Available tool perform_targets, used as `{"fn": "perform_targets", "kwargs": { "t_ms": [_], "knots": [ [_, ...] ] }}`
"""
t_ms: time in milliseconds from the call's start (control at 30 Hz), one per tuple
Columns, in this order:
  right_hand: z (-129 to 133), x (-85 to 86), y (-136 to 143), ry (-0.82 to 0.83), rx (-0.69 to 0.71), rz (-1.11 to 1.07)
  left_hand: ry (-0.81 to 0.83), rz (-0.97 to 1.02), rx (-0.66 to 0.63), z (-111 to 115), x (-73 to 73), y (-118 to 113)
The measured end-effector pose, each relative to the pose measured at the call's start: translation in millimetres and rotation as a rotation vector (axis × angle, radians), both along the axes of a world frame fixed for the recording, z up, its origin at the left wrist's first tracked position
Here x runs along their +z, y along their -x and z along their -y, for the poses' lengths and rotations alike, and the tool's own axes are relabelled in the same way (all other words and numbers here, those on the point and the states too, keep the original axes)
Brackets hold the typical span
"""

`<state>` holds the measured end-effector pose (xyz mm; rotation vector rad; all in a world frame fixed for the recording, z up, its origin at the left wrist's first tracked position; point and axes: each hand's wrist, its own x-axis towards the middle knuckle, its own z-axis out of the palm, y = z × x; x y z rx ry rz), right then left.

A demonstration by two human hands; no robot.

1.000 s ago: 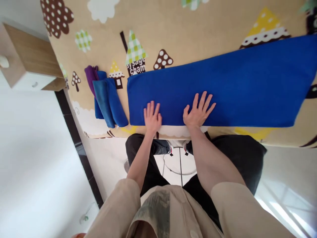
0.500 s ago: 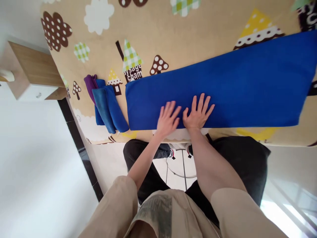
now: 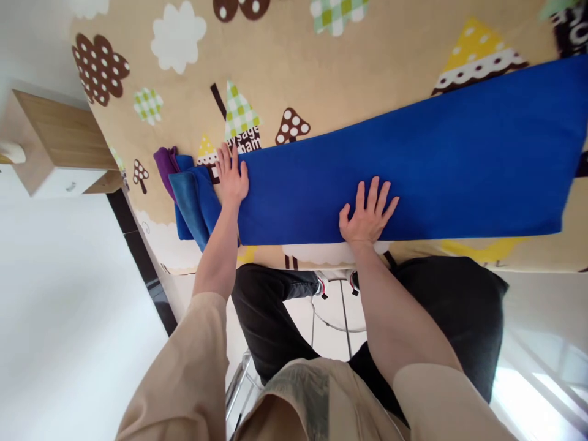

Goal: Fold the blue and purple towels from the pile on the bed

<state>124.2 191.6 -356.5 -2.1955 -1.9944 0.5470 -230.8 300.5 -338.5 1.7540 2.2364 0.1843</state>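
A long blue towel lies flat along the near side of the bed-like surface, wider at its right end. My right hand rests flat on its middle near the front edge, fingers spread. At the towel's left end is my left hand, open with fingers stretched out, its palm over the short edge. Just left of it lie several rolled or folded cloths, a teal-blue one and a purple one among them. My left forearm partly hides this pile.
A beige patterned cloth with houses, clouds and mushrooms covers the surface. To the left stands a small wooden cabinet with a white drawer. My legs in black trousers are below the front edge.
My left hand has moved left from the towel's middle to its left end, beside the rolled cloths. My right hand stays in place on the towel.
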Motion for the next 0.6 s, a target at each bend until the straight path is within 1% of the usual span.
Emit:
{"fn": "perform_targets", "kwargs": {
  "t_ms": [67, 167, 200, 233, 267, 333, 400, 433, 467, 500, 600],
  "knots": [
    [-1, 1.3, 0, 0.010, 0.001, 0.007, -0.006, -0.003, 0.024, 4, 0.6, -7],
    [-2, 3.8, 0, 0.035, 0.013, 0.022, 0.032, 0.028, -0.062, 22, 4.0, -23],
    [-3, 4.6, 0, 0.044, 0.016, 0.027, 0.052, 0.045, -0.087, 28, 5.4, -25],
    [-4, 5.5, 0, 0.053, 0.017, 0.030, 0.067, 0.057, -0.085, 32, 6.7, -25],
    [-4, 6.4, 0, 0.063, 0.015, 0.032, 0.073, 0.058, -0.055, 33, 7.7, -23],
    [-5, 8.4, 0, 0.081, 0.007, 0.026, 0.068, 0.040, 0.057, 33, 8.9, -17],
    [-7, 11.0, 0, 0.094, -0.002, 0.009, 0.053, 0.031, 0.170, 38, 9.4, -20],
    [-7, 12.6, 0, 0.099, -0.005, -0.002, 0.039, 0.038, 0.208, 45, 9.3, -28],
    [-8, 14.3, 0, 0.106, -0.009, -0.015, 0.022, 0.047, 0.230, 58, 8.9, -41],
    [-9, 16.1, 0, 0.115, -0.012, -0.026, 0.000, 0.059, 0.239, 74, 8.3, -57],
    [-13, 22.4, -1, 0.163, -0.012, -0.041, 0.001, 0.051, 0.163, 135, 5.2, -110]
  ]
}}
